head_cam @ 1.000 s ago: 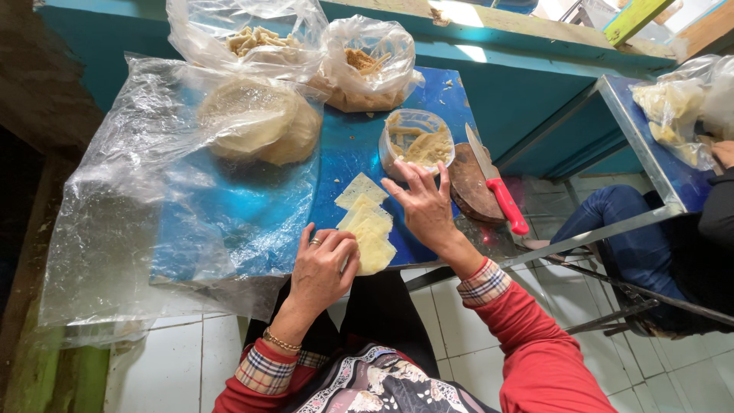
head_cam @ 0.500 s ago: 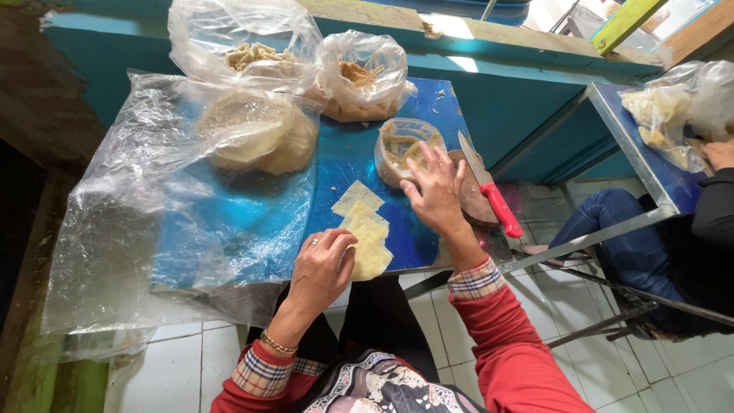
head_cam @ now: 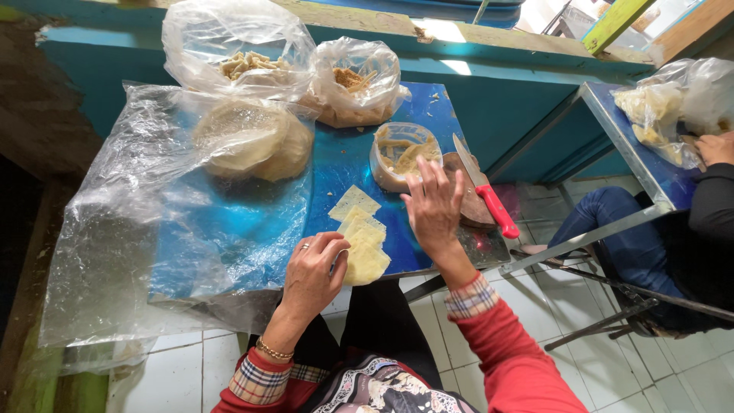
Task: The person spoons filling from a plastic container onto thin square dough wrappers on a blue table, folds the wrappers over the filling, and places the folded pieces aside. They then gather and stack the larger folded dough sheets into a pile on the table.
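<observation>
Pastry sheets (head_cam: 362, 239) between hands (head_cam: 313, 273)

A blue-topped metal table (head_cam: 428, 107) stands against a teal wall ledge (head_cam: 489, 61) whose worn upper edge catches bright daylight. Below the table lies a floor of pale square tiles (head_cam: 627, 367), and to its left a dark, rough wall (head_cam: 30, 122) rises. To the table's right a second blue table (head_cam: 634, 153) stands on grey metal legs.

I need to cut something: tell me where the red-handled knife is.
The red-handled knife lies at the table's right edge on a brown board, beside the right hand and clear tub.
</observation>
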A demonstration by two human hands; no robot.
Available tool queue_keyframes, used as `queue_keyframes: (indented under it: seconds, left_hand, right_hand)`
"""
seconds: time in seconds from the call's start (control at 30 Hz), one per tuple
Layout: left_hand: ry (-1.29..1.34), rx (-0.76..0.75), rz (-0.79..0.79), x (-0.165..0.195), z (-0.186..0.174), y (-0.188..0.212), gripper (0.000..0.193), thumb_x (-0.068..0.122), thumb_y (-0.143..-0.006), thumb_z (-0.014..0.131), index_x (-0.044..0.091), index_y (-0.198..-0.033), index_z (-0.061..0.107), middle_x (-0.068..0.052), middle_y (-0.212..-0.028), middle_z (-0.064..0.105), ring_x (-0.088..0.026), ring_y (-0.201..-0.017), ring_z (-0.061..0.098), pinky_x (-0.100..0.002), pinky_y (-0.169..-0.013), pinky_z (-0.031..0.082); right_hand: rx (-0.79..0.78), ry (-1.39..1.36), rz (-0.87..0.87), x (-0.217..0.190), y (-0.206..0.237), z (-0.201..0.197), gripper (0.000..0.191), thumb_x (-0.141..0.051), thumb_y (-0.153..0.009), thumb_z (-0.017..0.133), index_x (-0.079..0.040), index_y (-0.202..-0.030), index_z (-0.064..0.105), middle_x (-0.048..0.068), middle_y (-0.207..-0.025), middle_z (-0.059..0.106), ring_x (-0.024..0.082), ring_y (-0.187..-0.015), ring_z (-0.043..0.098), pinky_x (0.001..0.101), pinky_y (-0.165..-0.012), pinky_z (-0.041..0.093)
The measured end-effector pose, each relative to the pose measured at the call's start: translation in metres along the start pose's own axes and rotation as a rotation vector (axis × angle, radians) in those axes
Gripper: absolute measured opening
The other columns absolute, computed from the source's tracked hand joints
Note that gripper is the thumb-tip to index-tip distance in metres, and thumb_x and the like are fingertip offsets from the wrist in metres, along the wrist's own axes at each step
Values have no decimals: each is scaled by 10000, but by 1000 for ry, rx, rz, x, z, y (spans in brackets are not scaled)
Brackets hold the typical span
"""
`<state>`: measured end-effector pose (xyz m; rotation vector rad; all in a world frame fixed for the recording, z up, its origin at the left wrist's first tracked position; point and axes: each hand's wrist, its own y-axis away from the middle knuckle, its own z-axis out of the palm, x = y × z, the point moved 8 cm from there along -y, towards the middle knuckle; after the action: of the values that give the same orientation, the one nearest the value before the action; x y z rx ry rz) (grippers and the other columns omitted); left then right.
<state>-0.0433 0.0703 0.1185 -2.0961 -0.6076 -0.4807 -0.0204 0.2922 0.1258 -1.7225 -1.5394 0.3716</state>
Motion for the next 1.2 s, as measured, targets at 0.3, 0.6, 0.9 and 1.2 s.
queue_keyframes:
  seconds: [0.3, 0.6, 0.9, 1.2]
  left_hand:
    - [-34, -20, 20, 0, -5, -6, 104, 63, -865, 703, 61, -967, 685, -73, -1059, 700, -276, -953, 680, -412, -881, 511]
    - [-20, -36, -8, -5, -6, -2, 115, 61, -870, 704, 55, -982, 678, -91, -1076, 694, -295, -949, 669, -418, -884, 507]
    - [7, -50, -17, -5, 4, -1, 129, 73, -860, 702, 70, -987, 675, -86, -1082, 690, -295, -967, 669, -419, -914, 499]
    - [-141, -28, -33, -14, 12, -29, 150, 49, -863, 704, 53, -1009, 666, -102, -1069, 666, -301, -942, 662, -429, -860, 506]
  right_hand:
    - [-20, 43, -112, 30, -56, 70, 146, -256, -859, 777, -149, -923, 702, 10, -1104, 611, 221, -1091, 554, 464, -1012, 381]
    - [-126, -22, 20, 91, -52, 106, 520, -281, -872, 777, -40, -1304, 617, 127, -1395, 573, 303, -1282, 510, 515, -1082, 357]
    - [-334, -97, 212, 92, 48, 58, 862, -461, -893, 758, -139, -1589, 363, 154, -1591, 406, 360, -1462, 337, 719, -1134, 168]
    - [-279, -802, 99, 7, -19, 36, 239, -125, -928, 704, -102, -1165, 728, 106, -1143, 727, 309, -1077, 664, 407, -937, 520]
